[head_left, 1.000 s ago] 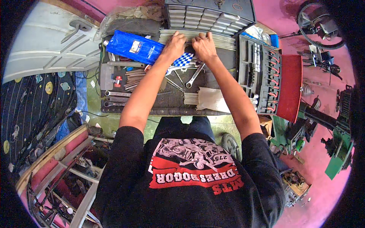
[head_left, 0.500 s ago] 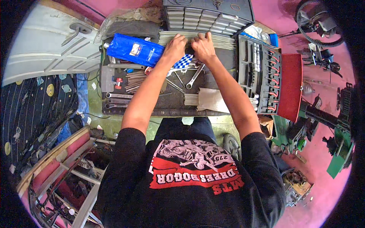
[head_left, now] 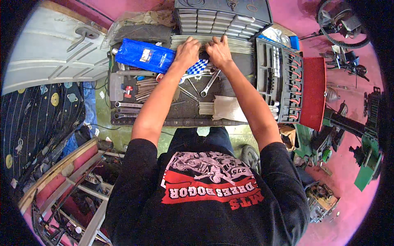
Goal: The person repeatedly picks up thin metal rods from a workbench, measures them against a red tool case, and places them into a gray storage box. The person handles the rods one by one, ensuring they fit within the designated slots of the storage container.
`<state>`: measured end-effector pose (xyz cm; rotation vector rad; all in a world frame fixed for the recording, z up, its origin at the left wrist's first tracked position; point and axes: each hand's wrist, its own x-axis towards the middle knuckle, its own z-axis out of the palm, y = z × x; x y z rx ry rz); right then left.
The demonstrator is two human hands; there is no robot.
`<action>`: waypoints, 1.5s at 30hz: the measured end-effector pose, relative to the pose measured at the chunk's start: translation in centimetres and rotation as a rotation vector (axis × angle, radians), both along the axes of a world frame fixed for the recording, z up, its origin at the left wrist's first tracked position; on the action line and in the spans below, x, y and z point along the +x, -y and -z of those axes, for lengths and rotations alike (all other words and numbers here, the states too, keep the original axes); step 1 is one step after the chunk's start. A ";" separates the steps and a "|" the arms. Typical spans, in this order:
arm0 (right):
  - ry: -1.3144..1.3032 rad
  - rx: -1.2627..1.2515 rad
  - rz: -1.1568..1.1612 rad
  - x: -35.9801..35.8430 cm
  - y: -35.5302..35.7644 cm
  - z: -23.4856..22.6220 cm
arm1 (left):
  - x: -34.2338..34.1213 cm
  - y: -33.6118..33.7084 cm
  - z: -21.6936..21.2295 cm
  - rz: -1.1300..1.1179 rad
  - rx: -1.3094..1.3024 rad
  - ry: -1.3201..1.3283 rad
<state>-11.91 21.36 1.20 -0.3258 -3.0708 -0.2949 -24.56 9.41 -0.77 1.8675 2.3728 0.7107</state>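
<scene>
At the far side of the bench, a bundle of long thin grey rods, which look like welding rods point(head_left: 240, 46), lies in front of a drawer cabinet. My left hand point(head_left: 187, 54) is closed on the rods with its fingers curled down. Close beside it, my right hand point(head_left: 218, 52) also grips them, its thumb side toward the left; the fingertips of both hands are partly hidden. A blue plastic packet point(head_left: 139, 55) lies just left of my left wrist. Between my forearms are a blue-and-white checked piece point(head_left: 198, 67) and a combination wrench point(head_left: 210, 83).
The drawer cabinet point(head_left: 217, 22) rises behind the rods. An open red toolbox point(head_left: 314, 94) with a socket tray point(head_left: 266, 74) borders the right. Wrenches point(head_left: 127, 110), brown rods point(head_left: 147, 88) and a paper-wrapped rod bundle point(head_left: 227, 107) lie nearer me. A white door point(head_left: 57, 49) stands left.
Both hands stay at the rods, with only a very slight shift in the fingers. The objects on the bench keep their places.
</scene>
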 end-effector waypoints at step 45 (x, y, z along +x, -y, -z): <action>-0.170 0.028 -0.017 2.7 -1.3 -3.1 | 2.4 -0.8 -3.4 -0.036 0.024 -0.328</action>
